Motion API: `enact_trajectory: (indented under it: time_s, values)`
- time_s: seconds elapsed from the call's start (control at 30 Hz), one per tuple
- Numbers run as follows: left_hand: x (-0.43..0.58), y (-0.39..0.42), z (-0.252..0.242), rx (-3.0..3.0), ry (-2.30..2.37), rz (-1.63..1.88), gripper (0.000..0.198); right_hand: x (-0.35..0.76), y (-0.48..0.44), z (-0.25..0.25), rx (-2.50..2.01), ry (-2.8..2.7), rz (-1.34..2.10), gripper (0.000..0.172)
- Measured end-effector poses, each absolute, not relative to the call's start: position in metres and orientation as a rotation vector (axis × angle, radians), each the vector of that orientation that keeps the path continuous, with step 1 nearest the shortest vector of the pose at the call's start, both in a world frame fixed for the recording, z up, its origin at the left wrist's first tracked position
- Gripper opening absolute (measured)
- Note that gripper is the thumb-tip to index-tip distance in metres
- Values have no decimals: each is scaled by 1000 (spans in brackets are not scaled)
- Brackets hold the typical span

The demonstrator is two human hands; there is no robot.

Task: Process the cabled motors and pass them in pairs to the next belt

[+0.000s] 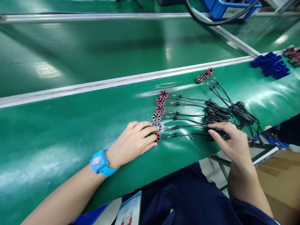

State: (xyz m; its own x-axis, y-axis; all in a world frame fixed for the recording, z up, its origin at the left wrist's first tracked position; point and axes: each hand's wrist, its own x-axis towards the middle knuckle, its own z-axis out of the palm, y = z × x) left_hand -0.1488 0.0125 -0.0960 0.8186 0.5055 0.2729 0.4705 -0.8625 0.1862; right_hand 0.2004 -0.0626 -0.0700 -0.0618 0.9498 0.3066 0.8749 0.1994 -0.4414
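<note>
Several small ring-shaped motor stators (pixel 156 117) lie in a column on the green bench, some with red windings and some copper-coloured. From each, thin coloured wires run right into a black cable (pixel 191 115). My left hand (pixel 133 140), with a blue wrist strap (pixel 102 163), lies palm down with its fingers stretched out. Its fingertips touch the two nearest stators and partly cover them. My right hand (pixel 231 140) has thumb and index finger closed around a black cable where it enters the coiled bundles (pixel 217 112). Its other fingers are hidden.
Another group of stators (pixel 206 74) lies farther back, with its own coiled cables (pixel 243 114). Blue plastic holders (pixel 272 65) stand at the right. A white rail (pixel 126 80) borders the bench. A blue bin (pixel 231 9) is at the top and a cardboard box (pixel 278 178) below right.
</note>
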Motion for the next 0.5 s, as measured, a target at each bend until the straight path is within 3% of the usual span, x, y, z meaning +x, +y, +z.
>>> enact_trajectory:
  time_s: [0.27,0.37,0.5]
  values:
    - [-140,-8,-88,2920,607,647,19,189,-30,-26,-1546,-1775,48,20]
    - [-125,-42,-95,2833,339,463,29,176,17,15,-1216,-1651,-58,26]
    - [-112,-72,-118,2841,359,112,33,144,95,90,-978,-1642,-3,33]
